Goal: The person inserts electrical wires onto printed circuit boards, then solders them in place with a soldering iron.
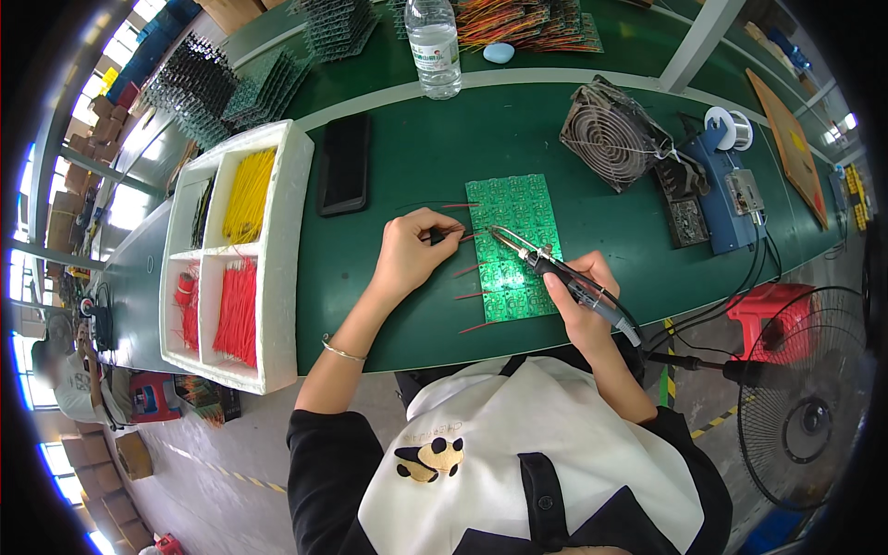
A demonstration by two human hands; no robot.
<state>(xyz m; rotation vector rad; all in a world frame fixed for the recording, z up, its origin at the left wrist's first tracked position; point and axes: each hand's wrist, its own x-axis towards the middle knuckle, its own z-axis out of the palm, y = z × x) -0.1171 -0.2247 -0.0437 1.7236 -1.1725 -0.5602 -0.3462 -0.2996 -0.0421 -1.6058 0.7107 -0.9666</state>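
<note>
A green panel of small circuit boards (532, 199) lies flat on the green bench. Several short red wires (471, 296) stick out from its left edge. Beside that edge, my left hand (412, 250) is closed in a pinch on a thin wire (467, 237) whose end reaches the panel. My right hand (592, 310) is wrapped round the grip of a soldering iron (579, 293), which slants up and left across the panel. Its tip is at the panel's upper left part, close to the wire's end; whether they touch I cannot tell.
At left stands a white foam box (287, 264) with yellow wires (249, 199) and red wires (237, 310) in compartments. A black phone (344, 165) lies beside it. Farther off are a bottle (434, 51), a small metal fan (610, 134) and a blue soldering station (728, 199). A floor fan (805, 407) stands right.
</note>
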